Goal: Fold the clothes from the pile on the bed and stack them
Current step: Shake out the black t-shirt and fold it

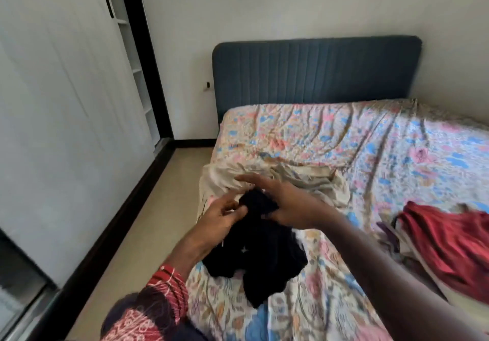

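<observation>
A black garment [262, 256] hangs bunched above the near left part of the bed, its lower end resting on the floral sheet. My left hand [221, 217] pinches its upper edge with curled fingers. My right hand [284, 203] holds the top of the same garment from the right, thumb under the cloth and the other fingers stretched out toward the left. A beige garment [299, 179] lies crumpled on the bed just behind my hands. A pile with a red pleated garment [447, 245] on top sits at the right edge of the bed.
The bed [370, 139] has a floral sheet and a blue padded headboard [317, 73] against the far wall. A strip of beige floor [158, 208] runs along the bed's left side, bounded by white wardrobe doors [60, 118] with a dark base.
</observation>
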`<state>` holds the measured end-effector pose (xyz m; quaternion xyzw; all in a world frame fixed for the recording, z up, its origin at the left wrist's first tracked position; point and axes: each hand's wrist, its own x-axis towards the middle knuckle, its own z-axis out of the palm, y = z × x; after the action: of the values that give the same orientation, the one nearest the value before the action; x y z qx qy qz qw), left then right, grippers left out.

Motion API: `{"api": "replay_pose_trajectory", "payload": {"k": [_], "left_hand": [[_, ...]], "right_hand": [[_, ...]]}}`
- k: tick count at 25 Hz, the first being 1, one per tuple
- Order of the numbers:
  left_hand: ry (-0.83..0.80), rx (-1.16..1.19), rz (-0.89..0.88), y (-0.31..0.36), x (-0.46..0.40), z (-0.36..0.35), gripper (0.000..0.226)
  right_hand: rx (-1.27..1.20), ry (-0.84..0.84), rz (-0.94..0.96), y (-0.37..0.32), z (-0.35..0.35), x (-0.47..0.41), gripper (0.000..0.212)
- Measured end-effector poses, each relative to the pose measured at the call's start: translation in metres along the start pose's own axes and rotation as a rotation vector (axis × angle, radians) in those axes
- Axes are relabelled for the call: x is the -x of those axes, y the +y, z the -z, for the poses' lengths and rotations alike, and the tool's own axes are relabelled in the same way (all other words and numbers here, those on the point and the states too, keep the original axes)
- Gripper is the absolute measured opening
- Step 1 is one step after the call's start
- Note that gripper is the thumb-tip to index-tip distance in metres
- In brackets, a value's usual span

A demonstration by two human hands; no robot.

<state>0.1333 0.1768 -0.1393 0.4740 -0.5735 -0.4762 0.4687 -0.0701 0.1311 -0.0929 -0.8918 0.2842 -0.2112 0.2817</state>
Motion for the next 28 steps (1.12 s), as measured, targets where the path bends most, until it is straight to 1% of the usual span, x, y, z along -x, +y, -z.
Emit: {"api": "replay_pose_trajectory", "payload": {"k": [2, 3, 4, 5, 7, 8, 9, 10, 11, 13, 14, 16, 17, 18, 20, 21, 23, 25, 26, 28], "left_hand": [[-0.038, -0.175, 0.007, -0.023, 0.017, 0.001, 0.031], [0.004, -0.26, 0.002, -0.029, 0.023, 0.006, 0.029], [0.052, -0.333, -0.04, -0.028, 0.028, 0.011, 0.027], [0.087, -0.385, -0.102, -0.023, 0.032, 0.018, 0.024], [0.089, -0.363, -0.234, -0.013, 0.039, 0.032, 0.016], [0.076, -0.321, -0.267, -0.01, 0.043, 0.036, 0.014], [0.07, -0.316, -0.261, -0.008, 0.048, 0.038, 0.012], [0.053, -0.313, -0.259, -0.007, 0.053, 0.038, 0.01], [0.045, -0.342, -0.247, -0.007, 0.058, 0.039, 0.016], [-0.004, -0.339, -0.169, -0.005, 0.062, 0.041, 0.031], [-0.05, -0.302, -0.099, 0.0, 0.062, 0.042, 0.038], [-0.166, -0.218, 0.035, 0.005, 0.059, 0.045, 0.058], [-0.212, -0.213, 0.052, 0.005, 0.056, 0.046, 0.058], [-0.237, -0.2, 0.051, 0.009, 0.054, 0.046, 0.049], [-0.223, -0.141, 0.03, 0.013, 0.05, 0.045, 0.026], [-0.195, -0.076, 0.004, 0.015, 0.049, 0.046, 0.024], [-0.136, 0.062, -0.036, 0.019, 0.048, 0.051, 0.042], [-0.119, 0.154, -0.061, 0.024, 0.048, 0.058, 0.05], [-0.136, 0.176, -0.064, 0.027, 0.049, 0.059, 0.047], [-0.169, 0.209, -0.068, 0.03, 0.049, 0.059, 0.033]], "right_hand": [[-0.105, 0.179, -0.083, 0.009, -0.029, 0.022, 0.081], [-0.136, 0.272, -0.117, 0.013, -0.038, 0.032, 0.075], [-0.136, 0.335, -0.152, 0.02, -0.042, 0.043, 0.067], [-0.145, 0.35, -0.184, 0.024, -0.041, 0.052, 0.057], [-0.091, 0.268, -0.227, 0.031, -0.038, 0.064, 0.033], [-0.034, 0.25, -0.237, 0.035, -0.04, 0.067, 0.021], [-0.01, 0.28, -0.233, 0.038, -0.043, 0.069, 0.012], [-0.021, 0.343, -0.226, 0.039, -0.046, 0.071, 0.013], [-0.115, 0.416, -0.221, 0.036, -0.049, 0.072, 0.016], [-0.425, 0.522, -0.201, 0.026, -0.054, 0.07, 0.02], [-0.516, 0.544, -0.183, 0.021, -0.054, 0.067, 0.023], [-0.538, 0.529, -0.146, 0.008, -0.053, 0.06, 0.026], [-0.518, 0.504, -0.131, 0.002, -0.052, 0.056, 0.022], [-0.512, 0.475, -0.115, -0.004, -0.05, 0.053, 0.017], [-0.53, 0.441, -0.073, -0.011, -0.043, 0.05, 0.014], [-0.563, 0.432, -0.056, -0.011, -0.04, 0.05, 0.014], [-0.677, 0.403, -0.04, -0.008, -0.034, 0.053, 0.02], [-0.755, 0.356, -0.067, -0.005, -0.03, 0.056, 0.031], [-0.806, 0.335, -0.069, -0.004, -0.028, 0.058, 0.031], [-0.906, 0.296, -0.041, -0.002, -0.026, 0.06, 0.017]]}}
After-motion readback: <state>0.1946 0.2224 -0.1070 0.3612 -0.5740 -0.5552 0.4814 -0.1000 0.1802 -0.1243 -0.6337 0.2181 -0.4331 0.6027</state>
